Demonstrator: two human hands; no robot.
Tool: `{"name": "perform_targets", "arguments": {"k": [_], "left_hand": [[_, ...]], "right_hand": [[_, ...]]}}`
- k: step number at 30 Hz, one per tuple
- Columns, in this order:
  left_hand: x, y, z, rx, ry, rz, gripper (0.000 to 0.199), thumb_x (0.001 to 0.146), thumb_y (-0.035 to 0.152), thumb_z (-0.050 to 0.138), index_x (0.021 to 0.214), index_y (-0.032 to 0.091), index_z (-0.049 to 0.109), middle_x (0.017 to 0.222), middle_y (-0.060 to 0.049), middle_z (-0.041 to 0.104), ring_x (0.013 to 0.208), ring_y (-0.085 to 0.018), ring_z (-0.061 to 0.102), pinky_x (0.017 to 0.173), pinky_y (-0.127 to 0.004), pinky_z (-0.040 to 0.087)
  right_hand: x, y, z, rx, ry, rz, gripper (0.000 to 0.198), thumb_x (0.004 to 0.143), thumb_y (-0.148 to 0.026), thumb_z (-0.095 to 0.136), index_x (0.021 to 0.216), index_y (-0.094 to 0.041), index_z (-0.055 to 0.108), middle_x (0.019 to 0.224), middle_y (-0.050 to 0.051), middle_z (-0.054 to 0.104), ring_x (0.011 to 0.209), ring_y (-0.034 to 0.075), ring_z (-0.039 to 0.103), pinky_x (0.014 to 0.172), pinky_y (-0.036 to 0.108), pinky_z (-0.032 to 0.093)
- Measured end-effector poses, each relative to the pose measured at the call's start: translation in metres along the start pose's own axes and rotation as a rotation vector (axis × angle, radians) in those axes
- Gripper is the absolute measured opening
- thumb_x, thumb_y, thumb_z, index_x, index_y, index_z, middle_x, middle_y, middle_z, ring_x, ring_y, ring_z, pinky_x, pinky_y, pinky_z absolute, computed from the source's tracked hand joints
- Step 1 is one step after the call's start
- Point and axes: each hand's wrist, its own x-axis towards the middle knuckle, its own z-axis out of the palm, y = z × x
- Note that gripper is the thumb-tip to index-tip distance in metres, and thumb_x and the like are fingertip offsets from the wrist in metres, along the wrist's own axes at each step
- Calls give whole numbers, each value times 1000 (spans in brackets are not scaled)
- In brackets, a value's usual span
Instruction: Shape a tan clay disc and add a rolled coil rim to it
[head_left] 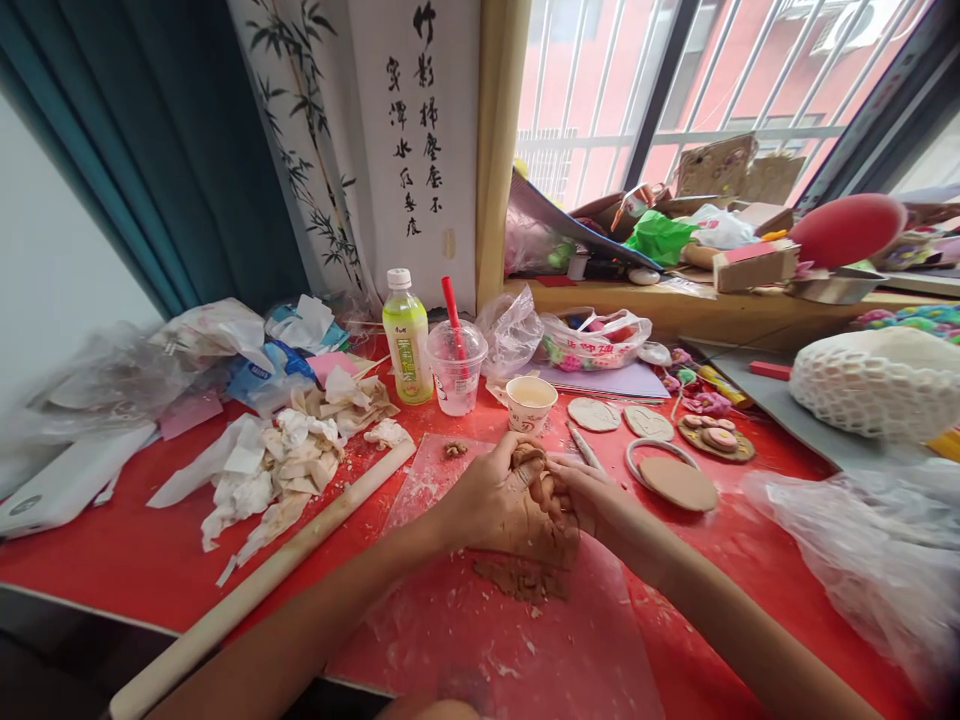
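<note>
Both hands meet over a block of brown clay (pixel 529 545) on a clear plastic sheet (pixel 480 655). My left hand (pixel 491 490) comes in from the left, fingers curled closed around lumpy clay at the top of the block. From the right, my right hand (pixel 589 495) presses its bent fingers into the same clay and touches the left fingers. The fingertips partly hide what they grip. Flattened clay scraps (pixel 517 582) lie just in front of the block. A small clay crumb (pixel 455 450) sits behind my left hand.
A long rolling pin (pixel 277 570) lies diagonally at left, beside crumpled tissues (pixel 289 455). Behind the hands stand a paper cup (pixel 531 402), a plastic cup (pixel 457 380) and a drink bottle (pixel 406 340). At right are a clay disc (pixel 679 484), a ring (pixel 634 462) and a plastic bag (pixel 847 560).
</note>
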Motion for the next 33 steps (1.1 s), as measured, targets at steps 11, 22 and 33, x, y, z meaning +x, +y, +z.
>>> {"name": "perform_targets", "arguments": {"k": [11,22,33], "left_hand": [[-3,-6,-3,382,67,44,16,84,28,45,73,17,50,65,3,54,61,-9,47,60,-22,36],[-7,-9,7,713,-8,173,35,92,31,34,125,20,42,111,-9,54,101,-20,56,86,-36,48],[-9,-13,4,926,127,345,21,91,27,38,107,18,50,90,-3,64,80,-15,63,67,-25,50]], "right_hand": [[-3,4,7,-146,0,-35,47,83,-62,45,84,-17,56,67,1,60,51,8,53,49,20,45],[-3,-4,4,-375,141,-162,53,76,-54,60,116,-20,51,79,0,59,63,11,59,53,22,48],[-8,-8,8,-611,134,-230,41,79,-53,54,94,-16,59,71,2,58,59,13,58,59,29,49]]}}
